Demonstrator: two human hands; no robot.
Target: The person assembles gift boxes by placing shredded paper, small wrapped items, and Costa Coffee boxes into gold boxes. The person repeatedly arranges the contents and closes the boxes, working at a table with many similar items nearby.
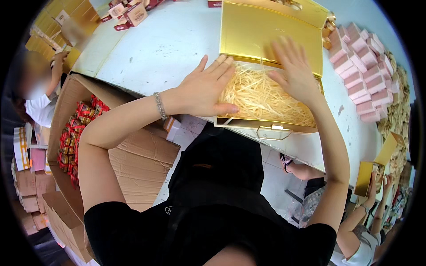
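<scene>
An open gold gift box (303,128) lies at the front edge of the white table, its lid (246,30) folded back and a metal handle (273,133) on the near side. Pale yellow shredded filler (263,93) fills it. My left hand (208,88) lies palm down over the box's left end, fingertips at the filler, fingers slightly apart. Above the right part of the filler is my right hand (294,71), blurred, its fingers spread and nothing seen in its grasp. Whether its palm touches the filler cannot be told.
Small red and beige boxes (134,15) lie at the table's back left. Pink boxes (366,69) are stacked at the right. A large cardboard carton (143,166) at the left holds red-ribboned packs (71,133). Co-workers sit left and right; one holds a gold box (364,178).
</scene>
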